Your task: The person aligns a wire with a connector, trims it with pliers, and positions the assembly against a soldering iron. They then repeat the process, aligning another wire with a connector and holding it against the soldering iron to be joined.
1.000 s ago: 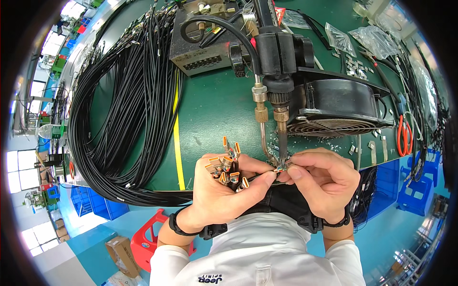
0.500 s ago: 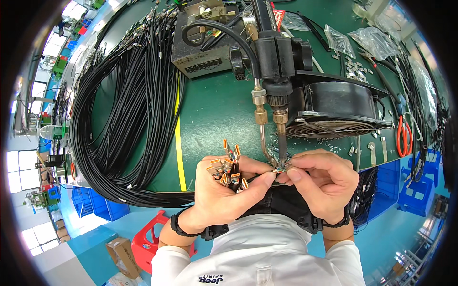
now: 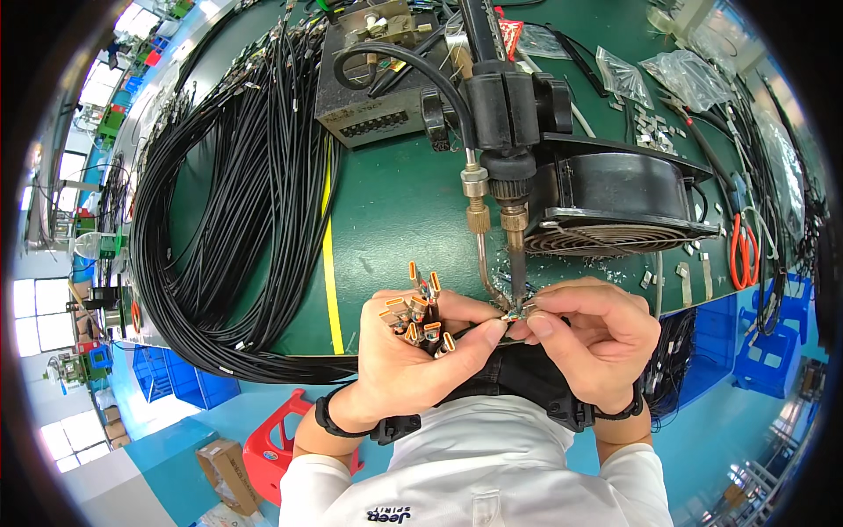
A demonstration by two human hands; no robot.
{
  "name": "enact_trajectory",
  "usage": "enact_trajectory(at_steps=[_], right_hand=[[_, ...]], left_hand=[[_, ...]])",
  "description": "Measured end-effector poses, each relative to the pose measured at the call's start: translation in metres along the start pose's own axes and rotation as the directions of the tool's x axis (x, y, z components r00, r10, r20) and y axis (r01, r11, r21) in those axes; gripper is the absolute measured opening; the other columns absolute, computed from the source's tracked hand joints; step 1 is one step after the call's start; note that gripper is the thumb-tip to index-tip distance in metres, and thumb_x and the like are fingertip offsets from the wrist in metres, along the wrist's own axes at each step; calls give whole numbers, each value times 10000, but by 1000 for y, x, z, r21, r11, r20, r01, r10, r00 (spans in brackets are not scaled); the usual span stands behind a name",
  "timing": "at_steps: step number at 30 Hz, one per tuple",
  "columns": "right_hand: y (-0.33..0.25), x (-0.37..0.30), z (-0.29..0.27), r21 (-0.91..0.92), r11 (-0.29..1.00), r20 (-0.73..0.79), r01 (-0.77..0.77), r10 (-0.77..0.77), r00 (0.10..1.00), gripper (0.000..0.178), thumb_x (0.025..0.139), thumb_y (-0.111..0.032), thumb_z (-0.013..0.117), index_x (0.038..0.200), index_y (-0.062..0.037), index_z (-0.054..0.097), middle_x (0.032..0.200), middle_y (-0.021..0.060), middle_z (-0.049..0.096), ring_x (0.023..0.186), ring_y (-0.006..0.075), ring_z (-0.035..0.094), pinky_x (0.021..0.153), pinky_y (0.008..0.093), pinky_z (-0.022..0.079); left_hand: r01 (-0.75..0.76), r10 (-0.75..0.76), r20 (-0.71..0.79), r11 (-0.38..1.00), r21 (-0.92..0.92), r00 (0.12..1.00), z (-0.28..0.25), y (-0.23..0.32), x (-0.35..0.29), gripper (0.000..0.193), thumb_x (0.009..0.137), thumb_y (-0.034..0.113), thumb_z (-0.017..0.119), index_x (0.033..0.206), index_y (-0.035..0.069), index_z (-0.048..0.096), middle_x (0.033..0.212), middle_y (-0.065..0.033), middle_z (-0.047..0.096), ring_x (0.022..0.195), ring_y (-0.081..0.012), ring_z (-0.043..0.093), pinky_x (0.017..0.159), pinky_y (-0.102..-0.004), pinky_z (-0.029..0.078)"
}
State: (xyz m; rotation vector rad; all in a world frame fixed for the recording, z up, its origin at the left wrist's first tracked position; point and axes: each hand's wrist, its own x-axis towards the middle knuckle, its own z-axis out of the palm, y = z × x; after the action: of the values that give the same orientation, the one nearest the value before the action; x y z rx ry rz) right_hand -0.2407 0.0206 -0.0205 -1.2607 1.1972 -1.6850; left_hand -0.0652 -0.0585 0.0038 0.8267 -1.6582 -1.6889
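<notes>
My left hand (image 3: 417,356) grips a bundle of thin black cables whose orange-tipped connectors (image 3: 420,312) stick up between the fingers. Its thumb and forefinger pinch one small connector (image 3: 518,313) together with my right hand (image 3: 590,332). That connector sits right under the tip of a fixed soldering iron (image 3: 516,255) and a bent metal feed tube (image 3: 486,268), both hanging from a black holder (image 3: 505,105) above the green bench (image 3: 395,202).
A big loop of black cables (image 3: 228,202) fills the bench's left side. A grey power box (image 3: 373,88) stands at the back, a black fan (image 3: 615,206) lies right of the iron. Red-handled cutters (image 3: 742,250), plastic bags and small metal parts lie at right. Red stool (image 3: 272,448) below.
Both hands hold the connector at the iron tip as before; they have only shifted very slightly.
</notes>
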Motion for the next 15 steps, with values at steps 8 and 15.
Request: enact_trajectory(at_steps=[8, 15], right_hand=[[-1, 0, -2, -30, 1000, 22, -2, 2, 1000, 186, 789, 131, 680, 970, 100, 651, 878, 194, 689, 745, 212, 710, 645, 270, 569], [0, 0, -2, -23, 1000, 32, 8, -8, 999, 183, 792, 132, 674, 971, 97, 654, 894, 199, 688, 755, 212, 708, 649, 276, 568]], left_hand=[[-11, 13, -39, 998, 55, 999, 4, -2, -2, 64, 762, -50, 704, 825, -49, 692, 702, -79, 656, 592, -101, 572, 537, -232, 435], [19, -19, -55, 1000, 9, 998, 5, 1, -2, 76, 751, -47, 708, 827, -50, 705, 675, -69, 649, 589, -101, 574, 536, -234, 431]])
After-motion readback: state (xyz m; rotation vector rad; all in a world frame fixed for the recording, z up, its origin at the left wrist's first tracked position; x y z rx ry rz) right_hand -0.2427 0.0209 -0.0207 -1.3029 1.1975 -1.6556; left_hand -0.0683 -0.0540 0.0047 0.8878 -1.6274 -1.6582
